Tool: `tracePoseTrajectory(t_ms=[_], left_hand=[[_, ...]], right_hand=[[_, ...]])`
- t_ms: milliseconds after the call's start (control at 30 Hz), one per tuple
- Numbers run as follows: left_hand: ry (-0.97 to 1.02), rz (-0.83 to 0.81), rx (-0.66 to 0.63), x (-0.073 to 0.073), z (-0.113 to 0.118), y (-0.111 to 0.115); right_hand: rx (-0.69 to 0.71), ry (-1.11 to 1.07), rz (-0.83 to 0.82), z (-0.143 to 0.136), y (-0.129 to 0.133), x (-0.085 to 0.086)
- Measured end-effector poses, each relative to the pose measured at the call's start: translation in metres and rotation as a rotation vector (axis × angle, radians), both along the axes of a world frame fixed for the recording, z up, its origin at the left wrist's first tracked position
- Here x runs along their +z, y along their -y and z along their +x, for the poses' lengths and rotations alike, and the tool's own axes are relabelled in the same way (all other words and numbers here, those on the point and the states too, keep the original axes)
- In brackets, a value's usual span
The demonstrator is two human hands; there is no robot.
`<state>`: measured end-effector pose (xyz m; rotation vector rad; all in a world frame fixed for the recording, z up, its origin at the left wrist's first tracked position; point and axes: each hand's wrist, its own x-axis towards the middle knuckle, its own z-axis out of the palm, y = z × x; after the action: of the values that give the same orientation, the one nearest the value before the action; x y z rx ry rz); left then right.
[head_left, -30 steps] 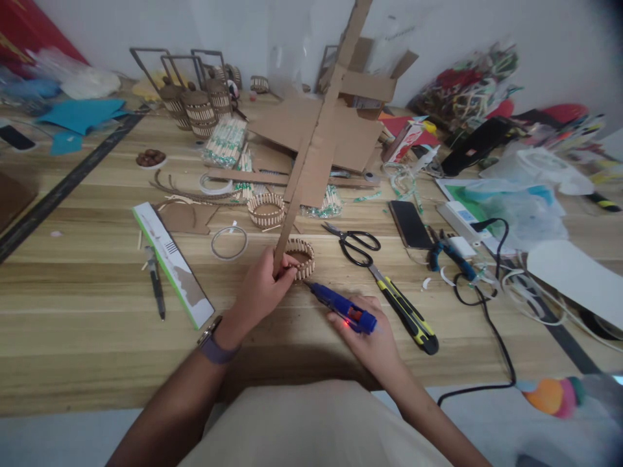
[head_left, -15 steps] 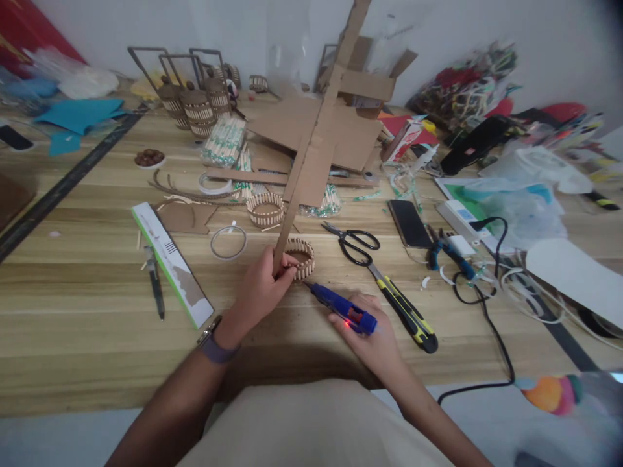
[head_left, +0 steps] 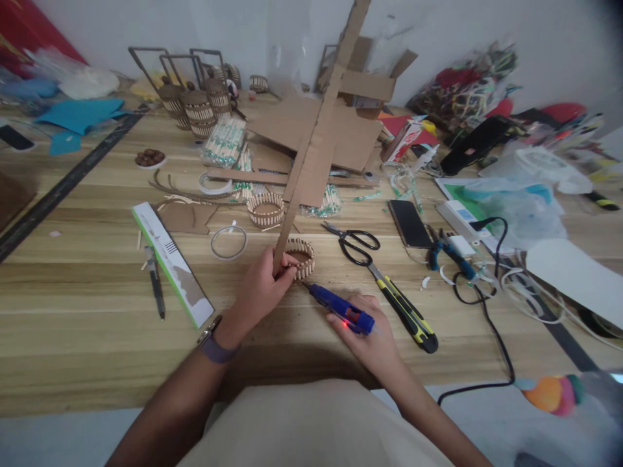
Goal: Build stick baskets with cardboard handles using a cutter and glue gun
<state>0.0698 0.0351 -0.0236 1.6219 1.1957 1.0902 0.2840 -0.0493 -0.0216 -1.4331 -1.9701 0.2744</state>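
My left hand (head_left: 263, 282) pinches the lower end of a long cardboard strip (head_left: 309, 159), which rises away from me across the bench. Its fingertips touch the near rim of a small round basket (head_left: 306, 258) walled with short wooden sticks. In my right hand (head_left: 374, 337) lies a blue pen-shaped glue gun (head_left: 338, 305), a red light glowing on its side. The nozzle points left, close to the basket's lower edge; whether it touches is too small to tell. A second stick-walled ring (head_left: 265, 211) stands just behind.
Black-handled scissors (head_left: 357, 243) and a yellow-black utility knife (head_left: 406, 312) lie to the right, with a phone (head_left: 409, 224) and pliers (head_left: 450, 258) beyond. At left are a long narrow box (head_left: 172, 266), a dark pen-like cutter (head_left: 156, 285) and a tape ring (head_left: 228, 242). Cardboard sheets (head_left: 287, 126) lie behind.
The glue gun in my right hand has shifted very slightly to the left. My left hand, the strip and the basket look unmoved.
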Motion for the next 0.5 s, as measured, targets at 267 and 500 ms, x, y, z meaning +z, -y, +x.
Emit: tracePoseTrajectory(t_ms=[267,500], left_hand=[[0.004,-0.006,0.013,0.0026,-0.0006,0.0005],[0.015,-0.001,0.006,0.0023,-0.0004,0.0002]], right_hand=[[-0.024,0.009,0.015,-0.0005,0.0002,-0.0009],[-0.030,0.009,0.005,0.0000,-0.0007,0.0028]])
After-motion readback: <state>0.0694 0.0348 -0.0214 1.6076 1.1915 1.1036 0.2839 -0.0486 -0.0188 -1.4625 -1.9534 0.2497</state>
